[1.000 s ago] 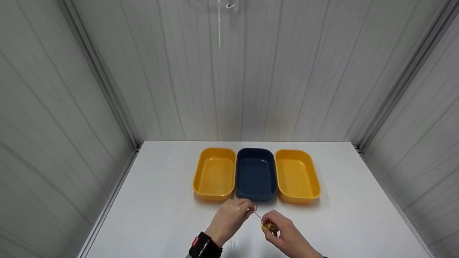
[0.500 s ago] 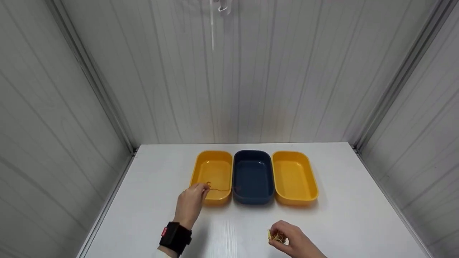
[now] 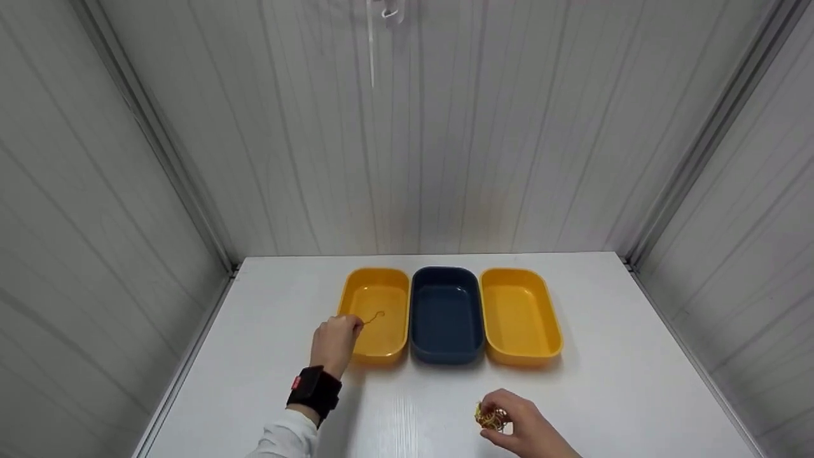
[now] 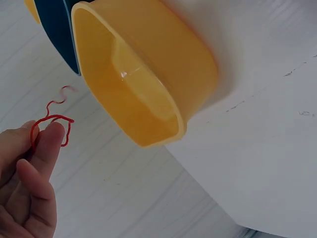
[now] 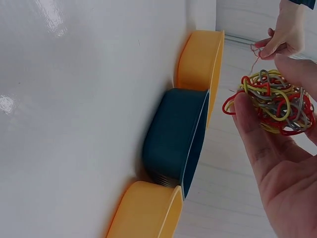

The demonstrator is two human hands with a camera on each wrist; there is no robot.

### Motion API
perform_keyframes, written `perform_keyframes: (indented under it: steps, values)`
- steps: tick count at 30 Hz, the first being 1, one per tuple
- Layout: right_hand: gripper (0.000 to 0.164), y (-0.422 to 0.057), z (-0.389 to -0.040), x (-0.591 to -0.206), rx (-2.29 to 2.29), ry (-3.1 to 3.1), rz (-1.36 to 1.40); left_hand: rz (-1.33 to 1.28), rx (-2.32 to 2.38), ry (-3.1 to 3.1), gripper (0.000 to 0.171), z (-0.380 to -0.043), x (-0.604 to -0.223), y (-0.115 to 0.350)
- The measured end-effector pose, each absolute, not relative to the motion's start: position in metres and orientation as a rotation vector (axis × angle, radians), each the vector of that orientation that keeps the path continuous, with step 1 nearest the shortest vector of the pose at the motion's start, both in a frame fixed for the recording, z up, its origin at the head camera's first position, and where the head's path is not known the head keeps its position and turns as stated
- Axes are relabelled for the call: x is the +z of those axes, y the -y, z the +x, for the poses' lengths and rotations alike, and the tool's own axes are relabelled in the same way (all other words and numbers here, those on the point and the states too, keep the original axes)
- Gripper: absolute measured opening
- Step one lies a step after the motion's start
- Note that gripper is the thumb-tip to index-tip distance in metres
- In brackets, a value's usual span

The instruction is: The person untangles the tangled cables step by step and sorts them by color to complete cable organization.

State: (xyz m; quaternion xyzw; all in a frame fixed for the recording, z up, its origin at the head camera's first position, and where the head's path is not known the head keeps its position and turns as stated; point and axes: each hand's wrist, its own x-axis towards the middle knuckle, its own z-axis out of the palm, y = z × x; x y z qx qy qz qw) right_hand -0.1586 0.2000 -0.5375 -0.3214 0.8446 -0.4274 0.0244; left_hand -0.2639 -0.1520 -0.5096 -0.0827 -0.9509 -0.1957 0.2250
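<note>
My left hand (image 3: 334, 343) is over the front left part of the left yellow tray (image 3: 389, 337), pinching a thin red string (image 4: 38, 121) between thumb and fingertips. In the left wrist view the string loops round a fingertip, and its wavy loose end trails off. My right hand (image 3: 521, 426) is above the table in front of the trays. Its thumb and fingers grip a tangled ball of red, yellow and grey strings (image 5: 277, 101). A red loop sticks out of the ball beside a fingertip in the right wrist view. Part of the ball is hidden by the fingers.
A dark blue tray (image 3: 447, 318) stands between the left yellow tray and a right yellow tray (image 3: 521, 318), side by side on the white table (image 3: 286, 299). Grey panel walls (image 3: 432, 127) enclose the table at the back and both sides.
My left hand drew the red string away from the ball, moving left from beside the right hand to over the left yellow tray. The right hand keeps the ball, shifted slightly right and down.
</note>
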Motion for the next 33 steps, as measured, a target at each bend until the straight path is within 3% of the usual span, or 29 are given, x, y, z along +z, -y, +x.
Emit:
perform_keyframes:
  steps: [9,27,33]
  values:
    - [0.024,-0.202,-0.158,-0.542,-1.355,-2.590,-0.960,-0.164,-0.549,2.667,0.007,-0.280,-0.527,0.152]
    - [0.022,-0.196,-0.156,-0.540,-1.388,-2.517,-0.898,-0.141,-0.606,2.725,0.018,-0.281,-0.549,0.153]
    - [0.024,-0.198,-0.159,-0.540,-1.373,-2.550,-0.915,-0.150,-0.611,2.763,0.030,-0.281,-0.548,0.152]
